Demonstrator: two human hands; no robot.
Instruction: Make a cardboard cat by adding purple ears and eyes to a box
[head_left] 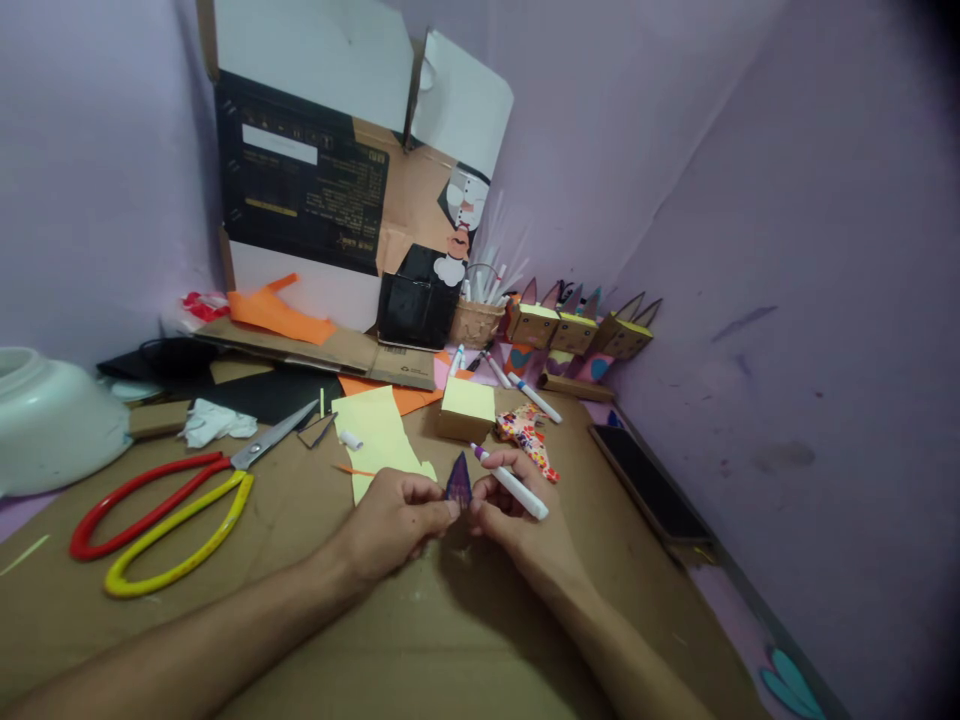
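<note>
A small pointed piece (459, 482), coloured purple with a dark edge, stands upright between my hands. My left hand (401, 515) pinches its lower left side between thumb and fingers. My right hand (517, 515) touches its lower right edge with closed fingertips and also holds a white marker (517, 488) with a purple tip, which lies slantwise across the fingers. Just behind the hands sits a small cardboard box (466, 408) with a yellow top. Yellow paper (382, 430) lies behind my left hand, and a floral-patterned scrap (529, 432) is behind my right.
Large scissors (244, 460) with red and yellow handles lie open at left, near a white pot (56, 425). A phone-like black slab (652, 480) lies right. Markers, a basket (478, 325), eared box figures (577, 330) and a propped carton (300, 180) stand behind.
</note>
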